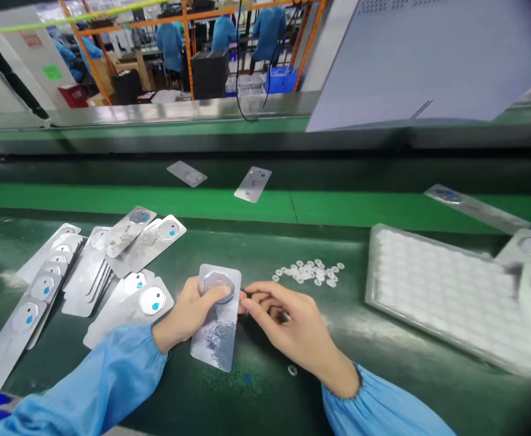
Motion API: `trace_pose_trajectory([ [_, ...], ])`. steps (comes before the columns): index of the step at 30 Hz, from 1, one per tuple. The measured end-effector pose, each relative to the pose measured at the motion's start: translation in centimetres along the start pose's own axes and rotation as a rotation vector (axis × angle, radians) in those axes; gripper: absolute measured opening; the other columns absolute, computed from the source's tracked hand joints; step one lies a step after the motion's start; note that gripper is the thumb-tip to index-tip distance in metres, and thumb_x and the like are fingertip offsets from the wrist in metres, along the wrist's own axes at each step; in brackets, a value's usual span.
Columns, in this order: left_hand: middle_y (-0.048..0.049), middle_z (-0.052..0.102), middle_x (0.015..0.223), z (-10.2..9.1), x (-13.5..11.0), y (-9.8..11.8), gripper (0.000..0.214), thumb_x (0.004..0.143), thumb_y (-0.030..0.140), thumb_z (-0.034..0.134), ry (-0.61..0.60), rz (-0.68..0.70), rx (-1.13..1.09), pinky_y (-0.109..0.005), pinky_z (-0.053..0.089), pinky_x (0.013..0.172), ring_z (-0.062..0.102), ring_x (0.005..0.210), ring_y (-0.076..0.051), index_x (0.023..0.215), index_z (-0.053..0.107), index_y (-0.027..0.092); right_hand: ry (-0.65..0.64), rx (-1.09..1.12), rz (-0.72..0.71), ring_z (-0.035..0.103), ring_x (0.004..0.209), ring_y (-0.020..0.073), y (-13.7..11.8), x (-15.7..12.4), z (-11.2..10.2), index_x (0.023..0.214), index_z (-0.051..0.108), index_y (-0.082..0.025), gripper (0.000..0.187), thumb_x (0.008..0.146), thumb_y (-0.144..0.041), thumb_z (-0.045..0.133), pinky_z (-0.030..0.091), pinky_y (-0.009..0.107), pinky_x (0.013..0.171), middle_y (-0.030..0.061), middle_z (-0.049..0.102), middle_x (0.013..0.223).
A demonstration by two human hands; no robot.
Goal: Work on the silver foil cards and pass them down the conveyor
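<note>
Blue sleeves [106,375] lead to a left hand [186,312] clasping a grey card [216,324] beneath its thumb and a right hand [292,321], fingertips drawn together at the card's edge, whether holding anything I cannot tell, with small rings [309,271] beyond it.

Silver-grey card [215,330] with dark speckled pattern, whitish rings [309,271], blue sleeves [111,375], green worktop [233,242]

From where I stand, the worktop [229,239] looks smooth, with a faint sheen. The silvery card [214,351] near the middle seems glossy; the little rings [309,271] farther right, translucent plastic; the right-hand tray [372,266], clear shiny plastic; the sleeves [111,369], matt crinkled cloth.
</note>
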State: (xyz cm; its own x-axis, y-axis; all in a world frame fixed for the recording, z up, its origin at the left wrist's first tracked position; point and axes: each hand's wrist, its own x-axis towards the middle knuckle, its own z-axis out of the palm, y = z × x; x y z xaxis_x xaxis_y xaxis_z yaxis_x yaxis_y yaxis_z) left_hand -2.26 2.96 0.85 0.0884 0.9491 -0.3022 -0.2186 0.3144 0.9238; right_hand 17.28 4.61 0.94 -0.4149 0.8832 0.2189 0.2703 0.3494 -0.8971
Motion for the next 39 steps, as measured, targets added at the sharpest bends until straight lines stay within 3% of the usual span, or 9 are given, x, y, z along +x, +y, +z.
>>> trace_pose_trajectory([
  [2,-0.0030,0.068,0.066,0.2,-0.3,0.0,0.033,0.083,0.043,0.080,0.008,0.011,0.036,-0.025,0.054,0.059,0.066,0.060,-0.017,0.073,0.068,0.014,0.108,-0.125,-0.192,0.069,0.067,0.0150,0.3,-0.2,0.0,0.113,0.071,-0.021,0.016,0.101,-0.026,0.061,0.056,0.025,0.057,0.0052,0.076,0.087],
  [4,-0.0024,0.068,0.070,0.4,-0.5,0.0,0.033,0.086,0.046,0.077,-0.006,0.017,0.061,-0.027,0.055,0.062,0.066,0.062,-0.017,0.080,0.070,0.014,0.140,-0.229,-0.314,0.073,0.080,0.0161,0.5,-0.4,0.2,0.123,0.070,-0.025,0.027,0.102,-0.015,0.056,0.060,0.026,0.067,0.0060,0.076,0.099],
  [8,-0.0013,0.064,0.071,0.2,-0.8,-0.2,0.032,0.091,0.044,0.071,-0.029,0.107,0.202,-0.023,0.048,0.059,0.058,0.063,-0.014,0.079,0.067,0.015,0.157,-0.350,-0.386,0.074,0.083,0.0158,0.5,-0.4,0.8,0.129,0.070,-0.024,0.034,0.101,-0.009,0.056,0.061,0.025,0.068,0.0072,0.075,0.104],
  [15,-0.0018,0.063,0.073,0.0,-1.3,-0.2,0.017,0.080,0.032,0.073,0.004,0.111,0.358,-0.026,0.047,0.063,0.058,0.070,-0.017,0.077,0.065,0.017,0.182,-0.440,-0.380,0.071,0.073,0.0138,0.1,-0.3,1.1,0.117,0.076,-0.023,0.024,0.102,-0.016,0.060,0.056,0.024,0.060,0.0057,0.075,0.092],
  [21,-0.0006,0.061,0.072,0.0,-1.5,-0.2,0.015,0.083,0.029,0.068,-0.054,0.169,0.387,-0.025,0.047,0.062,0.056,0.070,-0.016,0.075,0.062,0.018,0.176,-0.427,-0.379,0.073,0.074,0.0143,0.1,-0.3,1.3,0.112,0.074,-0.021,0.020,0.101,-0.013,0.061,0.057,0.025,0.063,0.0051,0.077,0.093],
  [31,-0.0032,0.068,0.079,-0.2,-1.4,-0.4,0.012,0.082,0.026,0.071,-0.076,0.169,0.377,-0.026,0.050,0.065,0.061,0.073,-0.019,0.087,0.073,0.016,0.146,-0.480,-0.312,0.071,0.075,0.0151,0.2,-0.3,1.9,0.104,0.067,-0.021,0.013,0.104,-0.019,0.054,0.053,0.025,0.062,0.0060,0.074,0.092],
  [34,-0.0067,0.076,0.099,-0.1,-1.4,-0.2,0.024,0.083,0.025,0.072,-0.074,0.149,0.294,-0.029,0.055,0.077,0.069,0.090,-0.023,0.105,0.076,0.017,0.134,-0.415,-0.295,0.070,0.079,0.0157,0.3,-0.4,2.0,0.105,0.064,-0.022,0.012,0.104,-0.017,0.053,0.053,0.025,0.062,0.0062,0.072,0.093],
  [37,-0.0084,0.072,0.127,-0.1,-1.3,0.0,0.045,0.085,0.027,0.074,-0.080,0.110,0.187,-0.032,0.054,0.096,0.067,0.116,-0.027,0.129,0.070,0.020,0.134,-0.285,-0.257,0.069,0.080,0.0161,0.3,-0.6,1.9,0.104,0.063,-0.022,0.011,0.103,-0.015,0.055,0.054,0.025,0.064,0.0058,0.070,0.093],
  [39,-0.0089,0.072,0.129,-0.1,-1.1,0.1,0.049,0.085,0.028,0.075,-0.081,0.096,0.167,-0.033,0.053,0.099,0.066,0.121,-0.028,0.132,0.068,0.019,0.151,-0.189,-0.209,0.067,0.077,0.0160,0.4,-0.7,2.0,0.101,0.064,-0.022,0.010,0.102,-0.015,0.056,0.055,0.026,0.064,0.0053,0.068,0.090],
])
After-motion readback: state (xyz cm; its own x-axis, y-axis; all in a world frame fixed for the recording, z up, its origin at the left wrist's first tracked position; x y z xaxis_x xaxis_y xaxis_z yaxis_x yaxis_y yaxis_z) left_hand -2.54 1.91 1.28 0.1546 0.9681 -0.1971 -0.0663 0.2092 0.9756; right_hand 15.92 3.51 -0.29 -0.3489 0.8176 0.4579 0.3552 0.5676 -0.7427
